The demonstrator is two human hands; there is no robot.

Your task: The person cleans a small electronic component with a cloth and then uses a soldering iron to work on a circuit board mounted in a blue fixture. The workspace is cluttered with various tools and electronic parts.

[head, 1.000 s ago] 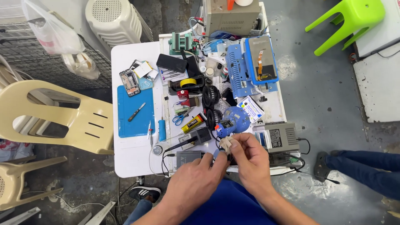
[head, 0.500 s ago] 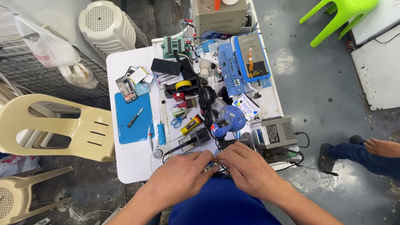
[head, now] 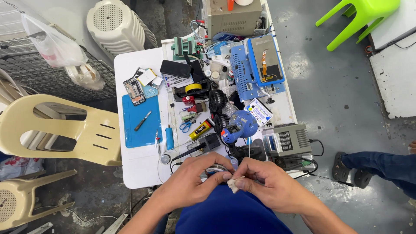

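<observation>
Pale scrap [head: 233,185], perhaps a bit of cloth or tape, sat pinched between the fingertips of my right hand [head: 268,184], just off the near edge of the white worktable [head: 138,167]. My left hand [head: 190,182] was closed narrowly around a small dark, rounded part [head: 215,170], mostly hidden by the fingers, so I could not tell exactly what it was. The two hands met, fingertips touching, over my blue lap.

I judged the scrap to be very light, soft and limp, easy to fold or drop, best held by a corner with a fingertip pinch. The dark part looked small, rigid and possibly delicate, better gripped at its edges than pressed on its face.

On the table just beyond the hands lay a black soldering handle [head: 190,151], a blue mat [head: 142,121] with a small tool, and a grey power unit [head: 288,139]. Another person's leg in blue trousers [head: 377,167] showed at the right.
</observation>
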